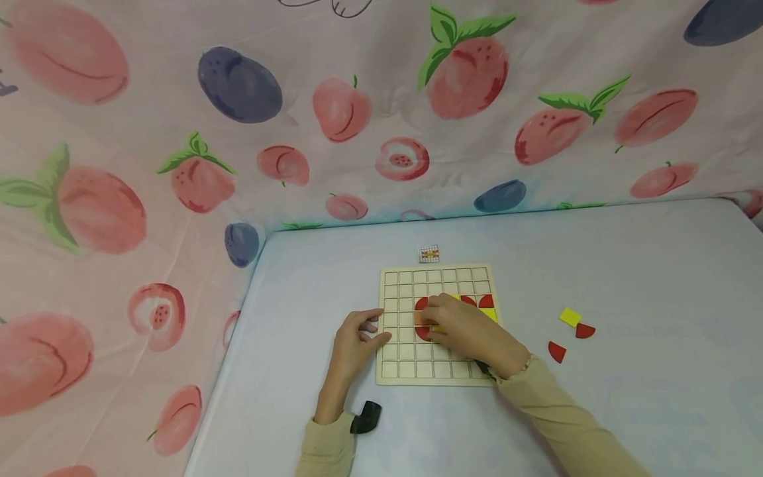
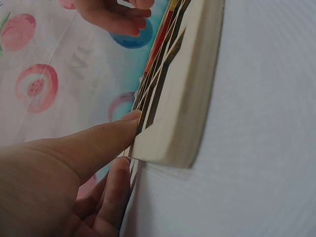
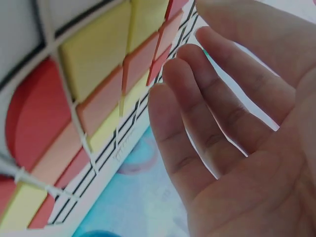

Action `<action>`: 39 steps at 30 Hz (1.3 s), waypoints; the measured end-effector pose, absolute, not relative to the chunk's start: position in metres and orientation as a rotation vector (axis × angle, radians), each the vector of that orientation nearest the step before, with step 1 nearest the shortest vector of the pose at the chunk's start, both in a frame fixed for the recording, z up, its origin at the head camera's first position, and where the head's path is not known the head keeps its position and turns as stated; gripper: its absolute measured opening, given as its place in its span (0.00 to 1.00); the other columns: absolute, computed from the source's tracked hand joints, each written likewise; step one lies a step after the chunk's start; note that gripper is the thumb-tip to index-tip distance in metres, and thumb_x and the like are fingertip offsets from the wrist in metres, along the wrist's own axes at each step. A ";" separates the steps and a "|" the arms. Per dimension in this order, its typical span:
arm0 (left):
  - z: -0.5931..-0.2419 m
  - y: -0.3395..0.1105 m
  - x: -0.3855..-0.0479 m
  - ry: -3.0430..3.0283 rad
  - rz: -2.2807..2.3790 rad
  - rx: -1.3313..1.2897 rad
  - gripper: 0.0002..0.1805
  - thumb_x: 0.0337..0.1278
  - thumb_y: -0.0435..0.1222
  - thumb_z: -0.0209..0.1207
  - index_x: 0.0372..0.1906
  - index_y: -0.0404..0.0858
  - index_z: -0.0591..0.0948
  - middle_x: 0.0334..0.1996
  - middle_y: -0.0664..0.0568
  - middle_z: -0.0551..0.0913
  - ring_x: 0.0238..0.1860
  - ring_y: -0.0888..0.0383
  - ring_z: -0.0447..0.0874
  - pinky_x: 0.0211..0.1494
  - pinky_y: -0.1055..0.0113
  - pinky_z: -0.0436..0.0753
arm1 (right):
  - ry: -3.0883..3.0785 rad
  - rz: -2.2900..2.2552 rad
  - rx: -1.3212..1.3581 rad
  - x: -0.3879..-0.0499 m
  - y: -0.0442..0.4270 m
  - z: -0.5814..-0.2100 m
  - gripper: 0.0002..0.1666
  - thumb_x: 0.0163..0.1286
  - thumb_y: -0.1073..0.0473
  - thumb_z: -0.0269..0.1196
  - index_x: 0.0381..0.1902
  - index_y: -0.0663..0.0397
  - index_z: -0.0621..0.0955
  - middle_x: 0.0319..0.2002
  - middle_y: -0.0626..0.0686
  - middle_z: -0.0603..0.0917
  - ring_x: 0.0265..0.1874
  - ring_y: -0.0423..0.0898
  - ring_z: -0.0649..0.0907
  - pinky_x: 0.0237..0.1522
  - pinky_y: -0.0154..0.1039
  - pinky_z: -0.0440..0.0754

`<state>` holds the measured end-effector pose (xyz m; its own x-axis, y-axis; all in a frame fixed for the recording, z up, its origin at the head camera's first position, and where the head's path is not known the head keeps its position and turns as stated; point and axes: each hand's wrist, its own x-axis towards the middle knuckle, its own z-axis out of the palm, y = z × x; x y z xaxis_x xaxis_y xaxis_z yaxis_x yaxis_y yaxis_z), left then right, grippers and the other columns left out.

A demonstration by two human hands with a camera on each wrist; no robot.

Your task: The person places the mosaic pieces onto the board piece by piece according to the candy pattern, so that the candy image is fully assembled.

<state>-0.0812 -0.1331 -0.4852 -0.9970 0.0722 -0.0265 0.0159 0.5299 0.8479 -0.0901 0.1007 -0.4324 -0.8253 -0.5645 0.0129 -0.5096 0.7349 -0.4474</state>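
Observation:
A pale wooden grid board lies on the table. My left hand rests at its left edge, thumb over the rim and forefinger touching the side. My right hand is over the middle of the board, its loosely bent fingers reaching left to the pieces. Red rounded pieces, an orange piece and yellow squares sit in the grid, partly covered by this hand. The right wrist view shows the fingers beside the rows of pieces; nothing is visible in their grasp. Fingertip contact is unclear.
Right of the board lie a loose yellow square and two red quarter-round pieces. A small patterned card lies behind the board. Fruit-printed cloth borders the white table at the back and left.

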 end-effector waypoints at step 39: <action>-0.485 -0.132 -0.081 2.708 1.493 0.056 0.29 0.51 0.33 0.72 0.60 0.37 0.79 0.45 0.48 0.80 0.43 0.56 0.79 0.40 0.73 0.79 | 2.991 -0.503 -0.835 -0.065 0.188 -0.427 0.12 0.54 0.61 0.76 0.37 0.55 0.87 0.36 0.49 0.83 0.39 0.46 0.78 0.42 0.42 0.84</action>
<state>-0.0808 -0.1317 -0.4852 -0.9982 0.0551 -0.0247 0.0086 0.5336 0.8457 -0.0646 0.1881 -0.4266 -0.8590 -0.5042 0.0890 -0.5056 0.8079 -0.3027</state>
